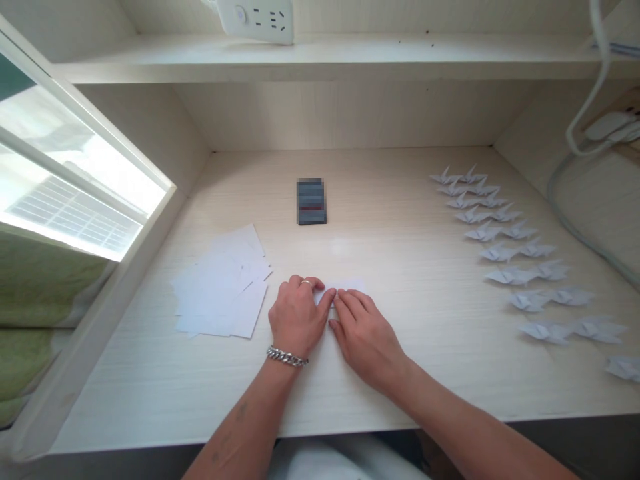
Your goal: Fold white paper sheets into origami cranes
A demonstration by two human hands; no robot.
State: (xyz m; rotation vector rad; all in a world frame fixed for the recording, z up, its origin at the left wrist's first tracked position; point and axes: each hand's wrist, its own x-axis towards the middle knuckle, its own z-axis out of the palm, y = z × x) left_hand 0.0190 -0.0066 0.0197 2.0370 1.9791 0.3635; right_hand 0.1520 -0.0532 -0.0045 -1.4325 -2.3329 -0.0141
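A small piece of white paper (pixel 356 285) lies flat on the desk, mostly covered by my hands. My left hand (pixel 299 313), with a ring and a chain bracelet, grips its left side, fingers curled and thumb pressed down on it. From the right, my right hand (pixel 367 330) presses the paper with its fingers held together, their tips almost meeting my left thumb. How the sheet is folded is hidden. Left of my hands is a loose pile of white paper sheets (pixel 215 293).
Folded white paper cranes (pixel 500 252) stand in two columns along the right side of the desk (pixel 400 233). A dark, blurred-out rectangular object (pixel 311 201) lies beyond my hands. Above are a shelf (pixel 350 70) and a power strip (pixel 257 20); a white cable (pixel 600 67) hangs at right.
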